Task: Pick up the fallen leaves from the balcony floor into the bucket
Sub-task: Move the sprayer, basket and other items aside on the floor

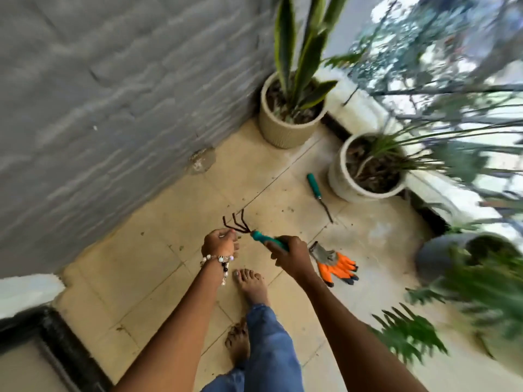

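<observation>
In the head view, the right hand (290,254) gripped the teal handle of a small hand rake (254,234), fingers curled round it. The left hand (220,243), a beaded bracelet at its wrist, pinched at the rake's dark prongs. Below lay the tiled balcony floor (175,222), flecked with small bits of debris; no bucket showed. An orange glove (336,264) lay just beside the right hand, and a teal-handled tool (318,193) lay near a white plant pot (343,179).

Three pots (285,131), two tools (266,238), perhaps two gloves (336,264).
</observation>
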### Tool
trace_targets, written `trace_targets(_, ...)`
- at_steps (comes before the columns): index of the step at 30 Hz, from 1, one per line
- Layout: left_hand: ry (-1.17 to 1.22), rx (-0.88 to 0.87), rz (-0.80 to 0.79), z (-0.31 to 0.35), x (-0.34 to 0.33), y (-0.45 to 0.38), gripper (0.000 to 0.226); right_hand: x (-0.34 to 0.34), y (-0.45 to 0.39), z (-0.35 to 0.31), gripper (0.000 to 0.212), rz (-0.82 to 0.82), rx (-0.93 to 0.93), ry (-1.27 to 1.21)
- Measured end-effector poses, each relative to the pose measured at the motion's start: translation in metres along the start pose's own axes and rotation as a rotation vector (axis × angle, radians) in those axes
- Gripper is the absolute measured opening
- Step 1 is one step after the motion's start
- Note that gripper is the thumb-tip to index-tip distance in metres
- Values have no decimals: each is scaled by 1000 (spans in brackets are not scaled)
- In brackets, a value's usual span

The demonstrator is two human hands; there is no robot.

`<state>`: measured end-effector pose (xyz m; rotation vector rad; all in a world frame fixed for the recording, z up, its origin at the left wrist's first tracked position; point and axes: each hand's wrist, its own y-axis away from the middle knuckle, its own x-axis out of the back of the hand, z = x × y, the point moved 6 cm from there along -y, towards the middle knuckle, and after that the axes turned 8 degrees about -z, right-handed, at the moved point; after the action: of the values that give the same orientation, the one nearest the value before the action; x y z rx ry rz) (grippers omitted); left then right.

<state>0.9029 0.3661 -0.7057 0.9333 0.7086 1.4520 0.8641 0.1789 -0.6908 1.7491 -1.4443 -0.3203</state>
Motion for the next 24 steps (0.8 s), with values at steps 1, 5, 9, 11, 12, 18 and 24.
trace_targets(1, 2, -20, -16, 20, -7, 33, 14, 22, 37, -14, 27, 43, 28, -61)
trace_targets(5, 85, -8, -86, 56, -31, 113, 51, 86, 170, -46, 23, 177, 107, -306)
trace_targets(9, 240, 31, -263, 103, -89, 271, 39, 141, 301, -44, 27, 317, 146, -475)
trace_targets(11, 233, 25, -376, 109, -125, 329, 33, 162, 359, -27, 27, 423, 167, -591)
trace_targets(12, 200, 9, -421, 107, -143, 349, 32, 170, 384, -17, 25, 474, 177, -643)
trace_targets(18, -98, -77, -659, 68, -271, 463, 24, 216, 535, 82, 18, 877, 200, -857)
trace_targets(24, -498, -108, -902, -37, -405, 577, 21, 228, 679, 206, 6, 1253, 166, -1014)
